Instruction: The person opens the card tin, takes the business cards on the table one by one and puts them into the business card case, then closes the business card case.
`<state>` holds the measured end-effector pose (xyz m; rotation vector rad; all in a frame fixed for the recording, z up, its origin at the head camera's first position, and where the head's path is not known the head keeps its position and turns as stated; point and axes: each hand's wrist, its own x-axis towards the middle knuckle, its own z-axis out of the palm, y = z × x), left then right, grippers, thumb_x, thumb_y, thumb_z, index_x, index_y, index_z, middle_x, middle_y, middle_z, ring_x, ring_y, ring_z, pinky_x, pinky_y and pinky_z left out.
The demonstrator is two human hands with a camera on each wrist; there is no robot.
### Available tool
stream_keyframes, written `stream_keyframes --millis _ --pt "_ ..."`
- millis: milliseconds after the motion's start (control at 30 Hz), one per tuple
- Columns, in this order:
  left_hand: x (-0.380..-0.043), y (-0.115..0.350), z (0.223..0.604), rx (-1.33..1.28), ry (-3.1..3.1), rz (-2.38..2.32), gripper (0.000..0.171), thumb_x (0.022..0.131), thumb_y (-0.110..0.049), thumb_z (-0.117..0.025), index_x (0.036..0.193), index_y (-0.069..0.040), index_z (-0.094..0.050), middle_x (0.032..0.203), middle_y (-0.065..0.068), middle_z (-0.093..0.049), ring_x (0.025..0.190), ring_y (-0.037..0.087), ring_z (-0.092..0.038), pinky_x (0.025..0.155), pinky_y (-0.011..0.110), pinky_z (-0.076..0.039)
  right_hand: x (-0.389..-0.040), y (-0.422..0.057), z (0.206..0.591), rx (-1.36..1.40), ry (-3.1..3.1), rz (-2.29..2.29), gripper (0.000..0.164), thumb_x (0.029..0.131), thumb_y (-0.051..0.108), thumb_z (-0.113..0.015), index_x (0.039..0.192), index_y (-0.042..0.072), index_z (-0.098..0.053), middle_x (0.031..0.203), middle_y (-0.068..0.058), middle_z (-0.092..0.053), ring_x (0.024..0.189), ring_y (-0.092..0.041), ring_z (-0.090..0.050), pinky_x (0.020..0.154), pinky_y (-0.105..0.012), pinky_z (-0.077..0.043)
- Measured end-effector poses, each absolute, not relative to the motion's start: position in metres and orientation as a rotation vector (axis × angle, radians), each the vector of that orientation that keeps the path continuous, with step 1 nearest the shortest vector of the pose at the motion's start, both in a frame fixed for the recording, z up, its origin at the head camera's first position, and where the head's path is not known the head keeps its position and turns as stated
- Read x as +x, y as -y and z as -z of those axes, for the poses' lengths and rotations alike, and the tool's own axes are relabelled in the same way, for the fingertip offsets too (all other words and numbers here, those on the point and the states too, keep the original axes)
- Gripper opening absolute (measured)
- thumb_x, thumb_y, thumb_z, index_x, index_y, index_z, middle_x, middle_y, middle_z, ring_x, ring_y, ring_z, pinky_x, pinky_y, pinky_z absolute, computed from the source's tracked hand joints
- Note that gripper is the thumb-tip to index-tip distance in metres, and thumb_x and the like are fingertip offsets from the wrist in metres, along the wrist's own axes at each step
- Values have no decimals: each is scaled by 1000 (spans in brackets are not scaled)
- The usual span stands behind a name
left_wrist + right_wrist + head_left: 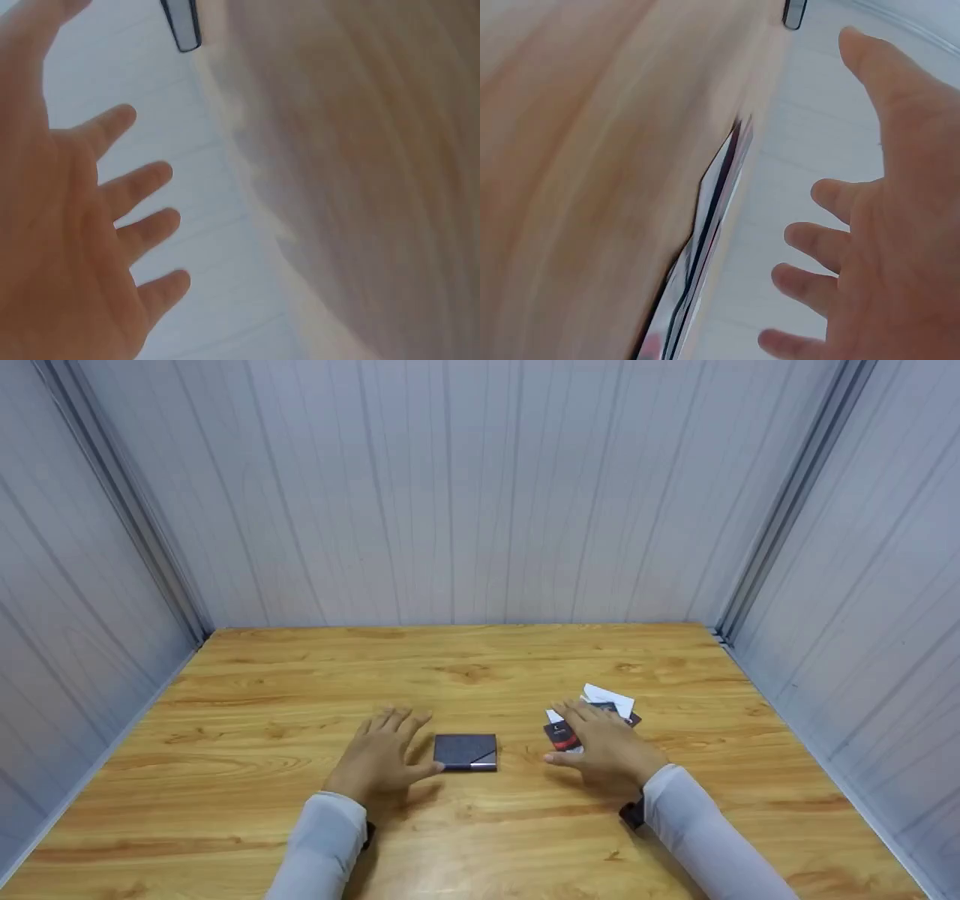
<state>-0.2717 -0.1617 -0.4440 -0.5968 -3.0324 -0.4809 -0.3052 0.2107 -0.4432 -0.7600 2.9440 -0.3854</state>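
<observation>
A dark card case (461, 750) with a silver corner lies closed on the wooden table (465, 840). Just left of it hovers my left hand (379, 757), fingers spread and the thumb tip at the case's lower left corner. My right hand (609, 742) is over a loose pile of cards (564, 736), black-and-red and white ones, and covers part of it. Both palms show bare in the wrist views, the left palm (67, 232) and the right palm (900, 232) holding nothing. The cards (694, 277) lie below the right fingers, apart from them.
Pale panelled walls (480, 495) enclose the table at the back and on both sides. Dark bands (634, 813) sit at the wrists by the white sleeves (322, 840). Bare wood lies between the case and the cards.
</observation>
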Motion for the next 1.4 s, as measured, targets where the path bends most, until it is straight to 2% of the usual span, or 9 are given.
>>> stream_keyframes --millis 167,300,467,600,733,800,967,1200,1400 --pt "-276 152 445 -657 3064 473 88 88 -67 -64 156 -18 -39 159 16 -33 148 42 -21 117 62 -16 -311 -199 442 -885 -2901 400 103 83 69 -68 159 13 -29 160 -16 -31 145 -37 -29 114 -59 -26" --pt "-277 146 442 -662 3090 438 87 88 -66 -64 156 -19 -39 159 14 -34 149 38 -21 117 61 -16 -314 -191 442 -987 -2871 393 106 78 67 -74 158 12 -32 158 -15 -34 144 -36 -32 114 -61 -26" --pt "-279 139 438 -699 3084 380 85 87 -66 -66 154 -20 -42 158 12 -36 148 36 -25 117 59 -18 -315 -181 440 -1008 -2857 369 103 78 67 -75 157 14 -36 155 -12 -39 140 -36 -37 113 -59 -29" --pt "-280 135 436 -753 3061 366 82 84 -61 -73 150 -20 -49 155 11 -41 145 35 -30 118 56 -21 -319 -171 440 -1036 -2833 385 92 80 65 -74 151 12 -45 145 -9 -48 133 -33 -46 108 -56 -36" --pt "-283 130 436 -825 3013 361 75 79 -52 -82 142 -18 -58 144 7 -51 135 31 -44 114 52 -31 -324 -160 441 -1073 -2794 414 82 84 62 -73 144 10 -53 135 -5 -54 127 -27 -50 107 -47 -41" --pt "-285 128 435 -851 2998 354 70 77 -47 -85 137 -17 -63 134 5 -56 121 27 -54 106 47 -41 -326 -154 441 -1070 -2769 436 79 84 61 -73 142 9 -55 133 -5 -55 127 -25 -50 107 -44 -41" --pt "-286 122 433 -829 3039 383 58 74 -33 -87 128 -19 -68 113 -1 -61 93 16 -57 85 38 -51 -330 -142 442 -1042 -2717 465 73 86 59 -72 137 10 -60 128 -3 -57 123 -22 -51 107 -40 -41" --pt "-287 119 431 -790 3092 416 44 78 -16 -82 121 -19 -73 107 -3 -64 92 13 -59 86 36 -51 -334 -133 446 -1055 -2721 415 62 89 59 -69 132 15 -65 119 5 -58 111 -14 -55 99 -35 -47" --pt "-289 116 428 -749 3137 441 36 78 -9 -80 113 -17 -76 104 -4 -66 91 11 -59 85 35 -51 -334 -128 445 -1052 -2724 404 58 88 58 -71 128 16 -67 116 6 -58 109 -14 -55 97 -35 -46"
